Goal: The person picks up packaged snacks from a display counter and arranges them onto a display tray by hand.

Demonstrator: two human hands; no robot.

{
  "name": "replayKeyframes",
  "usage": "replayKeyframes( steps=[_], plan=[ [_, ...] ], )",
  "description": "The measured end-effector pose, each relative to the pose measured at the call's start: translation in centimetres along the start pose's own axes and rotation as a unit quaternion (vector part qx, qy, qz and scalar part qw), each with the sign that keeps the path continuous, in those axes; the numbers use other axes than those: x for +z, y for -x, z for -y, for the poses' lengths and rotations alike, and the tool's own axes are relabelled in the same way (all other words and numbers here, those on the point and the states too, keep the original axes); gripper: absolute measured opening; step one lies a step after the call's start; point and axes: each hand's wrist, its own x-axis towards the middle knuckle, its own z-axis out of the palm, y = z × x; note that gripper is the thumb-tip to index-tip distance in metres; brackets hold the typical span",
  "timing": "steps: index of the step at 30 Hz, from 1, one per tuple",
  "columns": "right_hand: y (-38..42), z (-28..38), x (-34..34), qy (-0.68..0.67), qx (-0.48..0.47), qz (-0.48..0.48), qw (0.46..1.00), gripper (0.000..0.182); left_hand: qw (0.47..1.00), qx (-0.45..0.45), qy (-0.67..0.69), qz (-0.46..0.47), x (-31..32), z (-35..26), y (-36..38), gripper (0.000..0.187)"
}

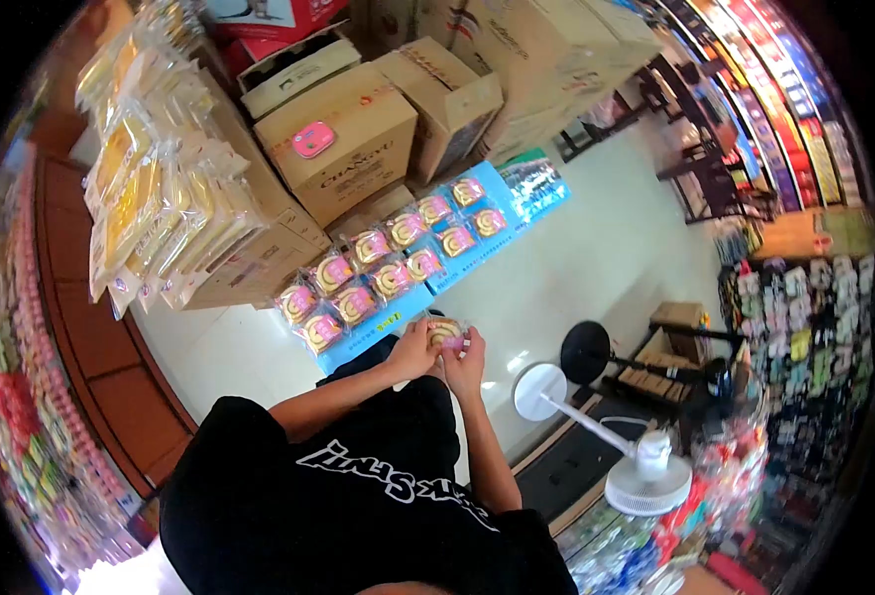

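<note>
In the head view I hold a wrapped swiss roll cake (445, 331) in front of my body, its clear wrapper carrying a pink label. My left hand (414, 349) grips its left side, and my right hand (466, 363) has its fingers closed on the right edge. Just beyond my hands, similar packaged swiss rolls (392, 279) with pink labels sit in rows on blue cardboard sheets (475, 256) low to the floor.
Cardboard cartons (350, 149) stand behind the rolls, one with a pink case (314, 140) on top. Bagged yellow packets (165, 213) are piled at left. A white fan (647, 481) stands at right, near shelves of hanging goods (804, 337). A wooden cabinet (100, 327) lines the left.
</note>
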Motion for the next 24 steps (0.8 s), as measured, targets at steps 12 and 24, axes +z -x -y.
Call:
replayKeyframes(
  steps=[12,24],
  plan=[
    [-18.7,-2.4,4.4,0.080,-0.156,0.252,0.952,0.056,0.955,-0.202,0.057,-0.210,2.9,6.1,-12.1,0.043],
    [-24.1,-6.1,9.4,0.088,-0.153,0.295,0.939,0.057,0.915,-0.294,0.081,-0.264,2.0,3.7,-14.8,0.060]
  ],
)
